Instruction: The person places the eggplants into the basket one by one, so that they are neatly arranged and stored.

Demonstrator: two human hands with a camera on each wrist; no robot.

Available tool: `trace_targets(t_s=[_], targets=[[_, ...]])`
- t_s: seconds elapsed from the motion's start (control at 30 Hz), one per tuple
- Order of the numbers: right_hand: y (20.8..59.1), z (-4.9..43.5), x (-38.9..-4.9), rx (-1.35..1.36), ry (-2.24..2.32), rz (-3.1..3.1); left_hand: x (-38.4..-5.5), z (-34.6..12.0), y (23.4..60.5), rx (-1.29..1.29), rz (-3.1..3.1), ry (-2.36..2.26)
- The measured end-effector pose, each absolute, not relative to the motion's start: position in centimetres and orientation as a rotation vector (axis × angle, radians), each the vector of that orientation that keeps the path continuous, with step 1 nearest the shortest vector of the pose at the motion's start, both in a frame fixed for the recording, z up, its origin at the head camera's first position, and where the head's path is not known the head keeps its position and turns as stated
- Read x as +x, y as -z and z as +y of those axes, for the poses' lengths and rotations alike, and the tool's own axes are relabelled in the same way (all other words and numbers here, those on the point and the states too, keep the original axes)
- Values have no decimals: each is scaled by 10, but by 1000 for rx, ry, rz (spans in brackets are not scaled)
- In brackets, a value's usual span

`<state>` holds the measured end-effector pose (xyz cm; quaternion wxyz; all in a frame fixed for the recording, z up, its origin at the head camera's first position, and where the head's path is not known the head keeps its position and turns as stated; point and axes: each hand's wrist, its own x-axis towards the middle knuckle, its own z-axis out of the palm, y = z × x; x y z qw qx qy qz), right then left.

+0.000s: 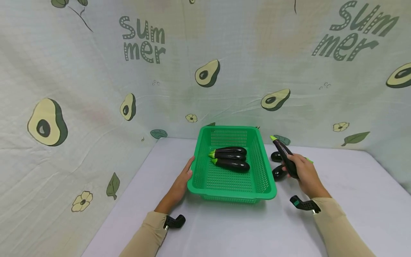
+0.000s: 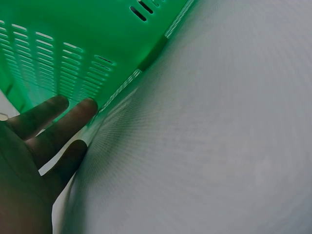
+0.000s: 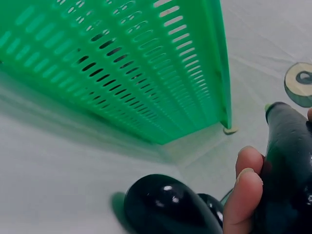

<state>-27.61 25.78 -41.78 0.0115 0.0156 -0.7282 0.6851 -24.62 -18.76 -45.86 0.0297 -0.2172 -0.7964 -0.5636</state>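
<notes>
A green plastic basket [image 1: 224, 194] stands on the table with three eggplants [image 1: 231, 165] lying side by side in it. My left hand [image 1: 179, 182] rests at the basket's left side; in the left wrist view its fingers [image 2: 73, 122] reach out fairly straight against the slotted wall. To the right of the basket my right hand [image 1: 305, 173] grips another eggplant [image 1: 284, 153], raised at a tilt with its green stem end up. Below that hand, two more eggplants [image 1: 278, 172] lie on the table, partly hidden by it. The right wrist view shows the held eggplant [image 3: 290, 161] close up.
The white-covered table [image 1: 234, 232] runs back to a cloth backdrop [image 1: 237, 43] printed with avocados and lettering. The basket's right wall [image 3: 146, 63] stands between the right hand and the eggplants inside. Each wrist wears a black strapped device [image 1: 303, 204].
</notes>
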Motion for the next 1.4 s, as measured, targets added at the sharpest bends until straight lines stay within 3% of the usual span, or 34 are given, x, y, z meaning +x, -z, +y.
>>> trace_targets(t_s=[0.23,0.57,1.4], targets=[[406,253,-284,35,-2373,-2107,-228,-185,430,-669,-2520,1707],[388,246,-287,-6,-2745,-1913,-246,-192,471,-629,-2470,1714],[369,214,-312,325,-2132,-2452,-252,-191,471,-677,-2408,1759]])
